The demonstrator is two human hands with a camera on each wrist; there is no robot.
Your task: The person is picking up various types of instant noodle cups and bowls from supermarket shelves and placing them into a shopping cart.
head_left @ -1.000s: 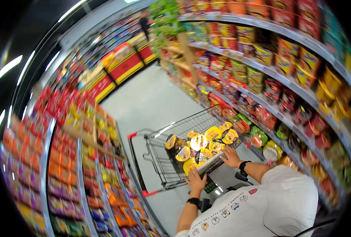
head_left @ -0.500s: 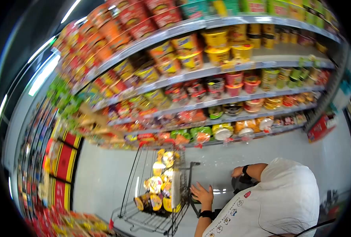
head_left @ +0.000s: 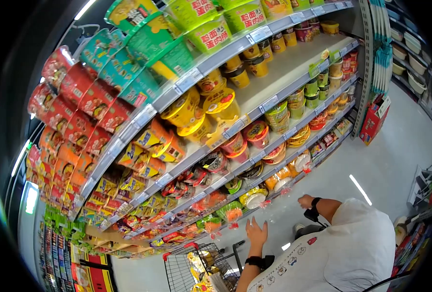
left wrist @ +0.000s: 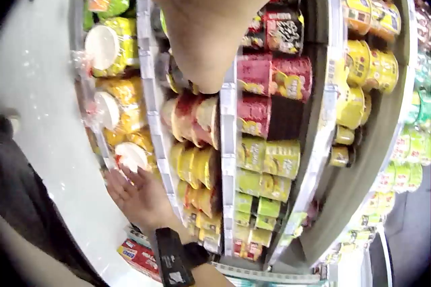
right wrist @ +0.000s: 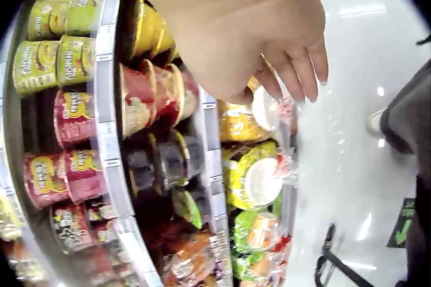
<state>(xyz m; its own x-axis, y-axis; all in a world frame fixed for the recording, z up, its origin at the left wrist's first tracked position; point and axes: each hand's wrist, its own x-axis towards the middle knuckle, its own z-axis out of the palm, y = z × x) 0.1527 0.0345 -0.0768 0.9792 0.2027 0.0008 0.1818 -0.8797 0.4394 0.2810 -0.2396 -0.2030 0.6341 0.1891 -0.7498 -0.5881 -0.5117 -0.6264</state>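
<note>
Two bare hands, neither holding anything. On the right hand (right wrist: 249, 28) the fingers (right wrist: 300, 72) are relaxed and lightly bent. They hang just in front of one orange-wrapped noodle bowl with a white lid (right wrist: 256, 112), which lies on its side on the lowest tier. Whether the tips touch the lid cannot be told. On the left hand (head_left: 256, 232) the fingers are straight and spread, raised before the same tier and touching nothing.

- One green-and-yellow bowl with a white lid (right wrist: 252, 179) lies next along from the orange one. The left wrist view shows three white lids in a row on that tier.
- Two black wrist bands, one on the left (head_left: 252, 261) and one on the right (head_left: 315, 202).
- One white printed T-shirt (head_left: 352, 243).
- One black wire shopping trolley with red corners (head_left: 177, 275), below the left hand at the frame's bottom edge, carrying yellow-lidded bowls.
- One grey metal shelf rack (head_left: 194, 77), its tiers packed with green, yellow and red cups and bowls.
- One pale glossy floor (head_left: 381, 160).

Change: a second ago both hands lay on the trolley's handle. Half a second ago the left hand was low beside that handle and the right hand hung over the floor, apart from the rack. Now the left hand is lifted off the trolley and the right hand has come up to the lowest tier. The head view has swung toward the rack, so only the trolley's top shows.
</note>
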